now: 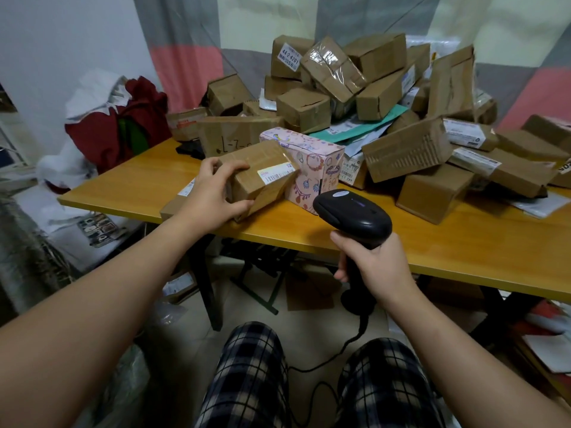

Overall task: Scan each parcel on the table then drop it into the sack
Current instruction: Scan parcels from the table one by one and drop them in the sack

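Parcels (380,88) lie heaped on the far part of the yellow surface (463,251). The left hand (210,196) grips a small brown parcel (256,183) above the near left part of the surface, its fingers (236,166) curled over the top. The parcel is tilted, its barcode label (276,174) faces up, and it is just in front of a pink patterned box (312,168). The right hand (374,267) holds a black scanner (352,214) by the handle, fingers closed around it, with the head toward the label.

A white label (289,58) on a top box (294,42) reads "44-2-4201"; a flat carton (234,131) bears "L-7-".
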